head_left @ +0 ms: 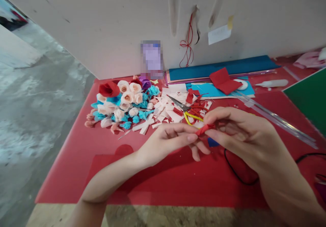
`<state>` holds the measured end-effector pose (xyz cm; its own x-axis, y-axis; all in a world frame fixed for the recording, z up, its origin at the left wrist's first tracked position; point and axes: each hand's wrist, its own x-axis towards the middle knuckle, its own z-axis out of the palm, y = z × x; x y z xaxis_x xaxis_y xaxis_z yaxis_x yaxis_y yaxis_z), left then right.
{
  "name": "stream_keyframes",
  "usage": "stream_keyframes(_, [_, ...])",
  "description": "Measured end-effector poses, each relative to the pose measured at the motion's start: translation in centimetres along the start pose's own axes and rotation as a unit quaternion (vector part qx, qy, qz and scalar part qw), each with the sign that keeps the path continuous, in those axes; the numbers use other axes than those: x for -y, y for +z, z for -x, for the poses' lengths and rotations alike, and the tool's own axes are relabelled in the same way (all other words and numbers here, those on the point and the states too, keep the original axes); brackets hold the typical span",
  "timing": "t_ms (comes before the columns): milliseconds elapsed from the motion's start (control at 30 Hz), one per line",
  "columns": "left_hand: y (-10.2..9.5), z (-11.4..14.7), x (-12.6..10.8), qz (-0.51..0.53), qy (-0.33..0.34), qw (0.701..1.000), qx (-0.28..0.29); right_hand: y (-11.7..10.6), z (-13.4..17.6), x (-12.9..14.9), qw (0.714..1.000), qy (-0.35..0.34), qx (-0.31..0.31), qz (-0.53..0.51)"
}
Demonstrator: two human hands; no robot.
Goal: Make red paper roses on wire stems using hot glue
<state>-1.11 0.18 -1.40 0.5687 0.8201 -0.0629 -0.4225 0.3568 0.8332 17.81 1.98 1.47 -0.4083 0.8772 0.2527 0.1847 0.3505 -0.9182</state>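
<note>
Between my two hands, above the red tabletop, is a small rolled piece of red paper. My left hand pinches its lower left end between thumb and forefinger. At the upper right end, my right hand grips it with thumb and fingertips. Just behind the fingers lie scissors with yellow handles, their blades pointing up and left over white and red paper scraps. Part of a dark blue piece shows below my right hand.
Paper flowers in white, blue and red are heaped at the left. Toward the back are blue sheets, a folded red paper, a white glue bottle and clear strips. A black cord curls near my right wrist.
</note>
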Motion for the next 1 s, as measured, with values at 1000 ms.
stream_keyframes(1000, [0.6, 0.9, -0.6, -0.241, 0.069, 0.962, -0.108, 1.5, 0.3, 0.7, 0.997, -0.01, -0.013, 0.082])
